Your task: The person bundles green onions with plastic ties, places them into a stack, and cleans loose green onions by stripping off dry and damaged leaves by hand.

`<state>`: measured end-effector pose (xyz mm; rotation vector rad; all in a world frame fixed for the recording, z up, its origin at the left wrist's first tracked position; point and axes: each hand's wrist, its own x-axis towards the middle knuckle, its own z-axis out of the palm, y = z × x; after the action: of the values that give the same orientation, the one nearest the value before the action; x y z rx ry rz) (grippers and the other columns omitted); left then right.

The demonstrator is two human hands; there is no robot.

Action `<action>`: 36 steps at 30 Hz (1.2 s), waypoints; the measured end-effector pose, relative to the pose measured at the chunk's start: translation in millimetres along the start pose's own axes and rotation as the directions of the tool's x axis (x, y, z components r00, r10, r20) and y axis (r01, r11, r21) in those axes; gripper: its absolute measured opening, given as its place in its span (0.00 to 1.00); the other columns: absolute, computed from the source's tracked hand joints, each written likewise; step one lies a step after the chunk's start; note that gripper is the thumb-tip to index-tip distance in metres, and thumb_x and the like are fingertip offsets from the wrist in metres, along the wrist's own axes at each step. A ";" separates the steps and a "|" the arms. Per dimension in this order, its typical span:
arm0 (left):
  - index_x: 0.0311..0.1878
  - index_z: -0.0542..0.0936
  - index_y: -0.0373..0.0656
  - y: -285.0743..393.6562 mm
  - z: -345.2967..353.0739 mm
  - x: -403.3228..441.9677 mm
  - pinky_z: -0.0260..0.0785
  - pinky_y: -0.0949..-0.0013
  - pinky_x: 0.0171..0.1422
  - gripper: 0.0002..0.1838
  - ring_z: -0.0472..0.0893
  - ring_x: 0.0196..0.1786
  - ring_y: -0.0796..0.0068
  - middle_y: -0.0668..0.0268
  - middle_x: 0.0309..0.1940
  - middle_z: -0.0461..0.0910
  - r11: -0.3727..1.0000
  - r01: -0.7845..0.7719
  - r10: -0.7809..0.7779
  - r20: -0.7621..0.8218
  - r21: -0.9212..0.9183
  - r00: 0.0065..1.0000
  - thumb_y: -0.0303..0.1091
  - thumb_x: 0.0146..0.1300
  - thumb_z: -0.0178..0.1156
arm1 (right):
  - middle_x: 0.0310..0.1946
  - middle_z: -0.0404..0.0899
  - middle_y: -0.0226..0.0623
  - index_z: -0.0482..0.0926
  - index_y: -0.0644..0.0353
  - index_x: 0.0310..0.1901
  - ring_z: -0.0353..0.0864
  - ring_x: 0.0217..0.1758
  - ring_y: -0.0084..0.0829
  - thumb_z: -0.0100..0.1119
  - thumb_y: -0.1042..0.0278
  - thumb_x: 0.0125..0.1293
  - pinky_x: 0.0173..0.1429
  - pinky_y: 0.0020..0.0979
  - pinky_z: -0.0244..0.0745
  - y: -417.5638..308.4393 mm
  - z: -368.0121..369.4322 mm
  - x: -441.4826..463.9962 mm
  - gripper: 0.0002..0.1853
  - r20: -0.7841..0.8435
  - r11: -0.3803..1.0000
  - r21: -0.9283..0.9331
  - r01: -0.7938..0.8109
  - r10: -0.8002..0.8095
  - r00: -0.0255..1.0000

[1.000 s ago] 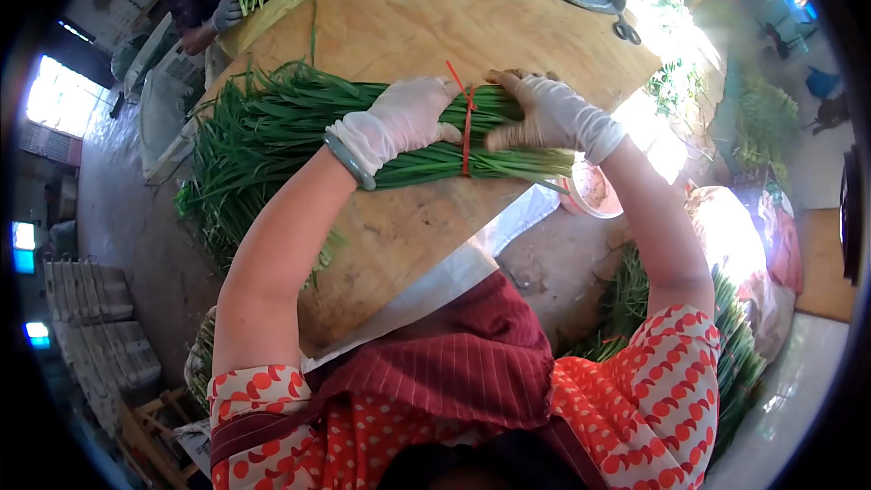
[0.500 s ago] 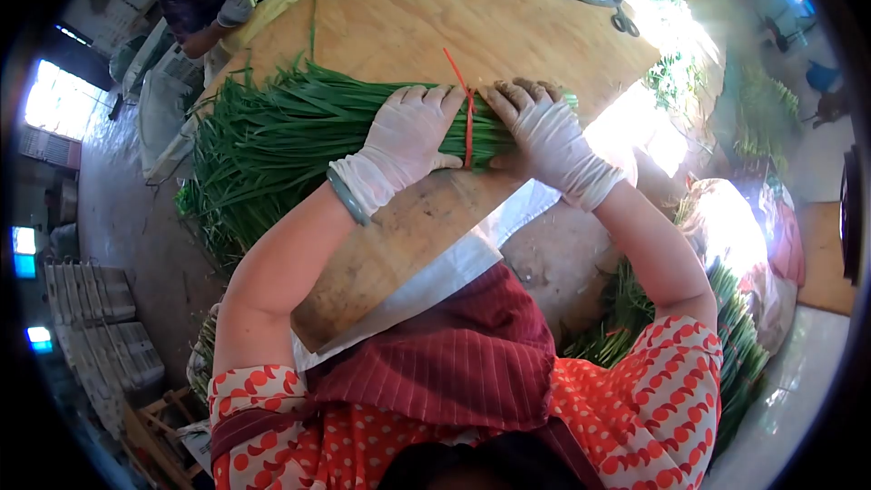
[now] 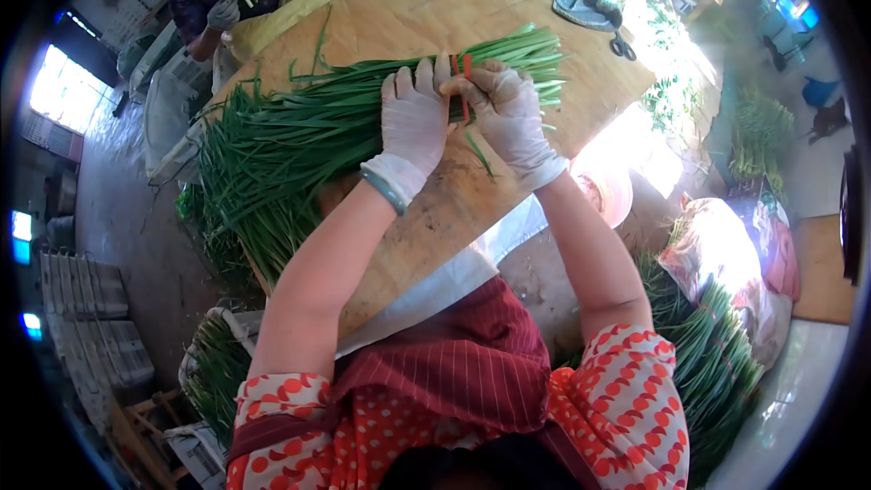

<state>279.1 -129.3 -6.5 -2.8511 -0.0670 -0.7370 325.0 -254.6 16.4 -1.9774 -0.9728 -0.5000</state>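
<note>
A big bundle of garlic chives (image 3: 299, 122) lies across the table, dark leaves to the left and pale cut stems to the right. A red tie (image 3: 466, 109) rings it near the stem end. My left hand (image 3: 415, 122), in a whitish glove, rests on the bundle just left of the tie, fingers stretched out. On the tie's right side, my gloved right hand (image 3: 508, 118) has thumb and forefinger pinched on the red strip; its other fingers are curled. A loose green leaf (image 3: 479, 152) hangs below the tie.
Scissors (image 3: 622, 45) lie beside a grey cloth item (image 3: 585, 7) on the wooden table (image 3: 408, 9). Across the far left, another person's gloved hand (image 3: 223, 14) is near more greens. Bundled greens (image 3: 717, 372) lie low at right, near a plastic sack (image 3: 712, 249).
The bundle's stem end has swung up and away. My right hand has gone from lying over the bundle to pinching the tie. My left hand has shifted slightly right.
</note>
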 end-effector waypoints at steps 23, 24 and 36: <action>0.67 0.56 0.46 -8.7 6.3 32.1 0.58 0.54 0.64 0.45 0.71 0.56 0.56 0.57 0.54 0.71 0.934 -0.133 0.255 0.355 -0.332 0.900 0.42 0.45 0.65 | 0.19 0.70 0.30 0.75 0.66 0.31 0.67 0.23 0.20 0.48 0.63 0.68 0.29 0.26 0.66 -8.6 20.9 -73.7 0.14 0.099 0.610 0.594 -0.525 0.592 0.800; 0.64 0.60 0.44 -5.6 6.7 29.8 0.61 0.55 0.60 0.40 0.73 0.52 0.57 0.58 0.50 0.72 0.944 -0.121 0.221 0.318 -0.306 0.922 0.42 0.46 0.65 | 0.18 0.70 0.32 0.75 0.66 0.31 0.69 0.23 0.23 0.49 0.64 0.68 0.29 0.28 0.66 -13.6 23.0 -73.4 0.14 0.017 0.671 0.551 -0.496 0.585 0.811; 0.51 0.70 0.39 30.1 5.7 2.2 0.65 0.63 0.50 0.27 0.72 0.46 0.64 0.63 0.42 0.72 0.973 0.014 0.013 0.117 -0.229 0.993 0.41 0.49 0.62 | 0.16 0.64 0.24 0.71 0.63 0.24 0.61 0.20 0.15 0.48 0.64 0.67 0.25 0.22 0.58 -24.9 -24.4 -18.5 0.15 0.077 0.649 0.582 -0.490 0.556 0.827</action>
<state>286.5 -157.6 -15.6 -3.1132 0.0010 -0.6120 294.4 -274.9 30.9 -1.5313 -0.3601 0.0385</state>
